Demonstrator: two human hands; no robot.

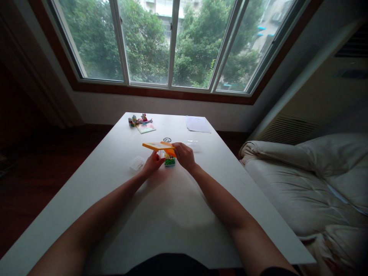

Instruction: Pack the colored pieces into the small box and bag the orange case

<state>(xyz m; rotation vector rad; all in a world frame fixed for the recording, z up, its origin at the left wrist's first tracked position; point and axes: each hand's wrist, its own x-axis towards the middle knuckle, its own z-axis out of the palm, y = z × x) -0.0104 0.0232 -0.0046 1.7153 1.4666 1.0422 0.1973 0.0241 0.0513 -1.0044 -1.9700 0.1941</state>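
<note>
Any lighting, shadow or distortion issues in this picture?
Head view: backlit by the bright window, room edges dark; head view: soft shadows and pale sheen on the white table; head view: wide-angle stretch splays the window's sides; head view: detail on the orange panel too small to read.

No legible text — anywhere.

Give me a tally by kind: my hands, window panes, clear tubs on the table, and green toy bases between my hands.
Hands: 2, left hand and right hand
Window panes: 4
Clear tub: 1
Green base: 1
Total: 8
</note>
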